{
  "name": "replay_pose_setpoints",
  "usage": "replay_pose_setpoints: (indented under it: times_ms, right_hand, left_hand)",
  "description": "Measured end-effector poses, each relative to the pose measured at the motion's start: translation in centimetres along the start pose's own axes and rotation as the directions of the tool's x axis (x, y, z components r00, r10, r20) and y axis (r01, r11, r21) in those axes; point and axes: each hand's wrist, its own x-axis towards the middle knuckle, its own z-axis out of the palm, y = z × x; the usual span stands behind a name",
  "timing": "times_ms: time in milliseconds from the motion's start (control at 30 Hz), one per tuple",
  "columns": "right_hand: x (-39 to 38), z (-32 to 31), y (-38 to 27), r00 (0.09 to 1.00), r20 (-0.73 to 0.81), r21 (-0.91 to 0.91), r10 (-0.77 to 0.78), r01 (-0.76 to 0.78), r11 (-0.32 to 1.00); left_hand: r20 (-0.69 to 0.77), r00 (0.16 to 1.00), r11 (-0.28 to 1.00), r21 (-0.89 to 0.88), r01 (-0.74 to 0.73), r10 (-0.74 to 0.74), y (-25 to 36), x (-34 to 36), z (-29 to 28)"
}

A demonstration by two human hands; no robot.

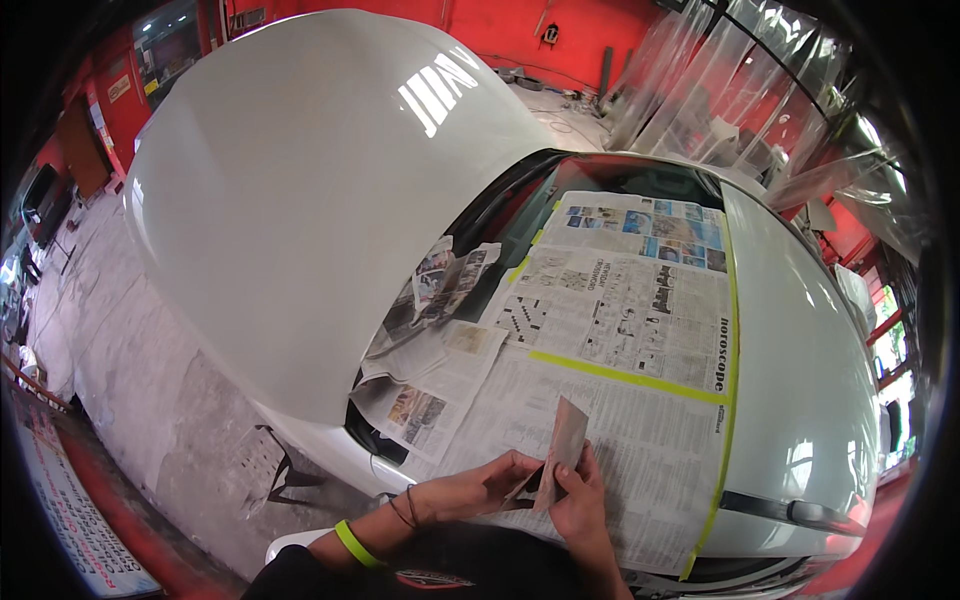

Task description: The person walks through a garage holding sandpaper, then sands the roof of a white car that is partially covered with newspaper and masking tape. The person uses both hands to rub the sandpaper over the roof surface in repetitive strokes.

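Note:
Both my hands are at the near edge of the car's windscreen, low in the picture. A folded, brownish-pink sheet, probably sandpaper [566, 437], stands tilted up between them. My right hand [581, 497] pinches it with the thumb on its face. The fingers of my left hand [508, 478] are closed on its lower left part, where a dark gap shows in the fold. Beneath and beyond my hands, newspaper [620, 440] covers the windscreen, with yellow-green masking tape [625, 377] across it and along the roof edge.
Loose, crumpled newspaper [425, 345] lies at the base of the windscreen. The white hood [300, 190] spreads to the left, the white roof [790, 400] to the right. A dark-legged stand [285, 470] is on the grey floor, and clear plastic sheeting [720, 90] hangs at the back right.

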Motion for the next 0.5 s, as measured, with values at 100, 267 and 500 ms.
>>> replay_pose_setpoints:
  times_ms: [100, 267, 500]
  right_hand:
    - [-0.6, 0.5, -0.2, 1.0, -0.001, -0.029, 0.025, -0.025, 0.999]
    - [-0.5, -0.4, 0.1, 0.999, 0.034, 0.084, 0.038, -0.04, 0.996]
    - [-1.4, 0.0, -1.4, 0.997, 0.049, 0.241, 0.053, -0.063, 0.969]
  left_hand:
    - [0.002, 1.0, 0.997, 0.076, -0.013, 0.013, -1.2, -0.4, -0.8]
    - [-0.043, 0.999, 0.99, 0.14, 0.013, -0.007, -1.4, 0.7, -2.2]
    - [-0.309, 0.951, 0.974, 0.222, 0.052, 0.02, -2.9, 2.6, -3.3]
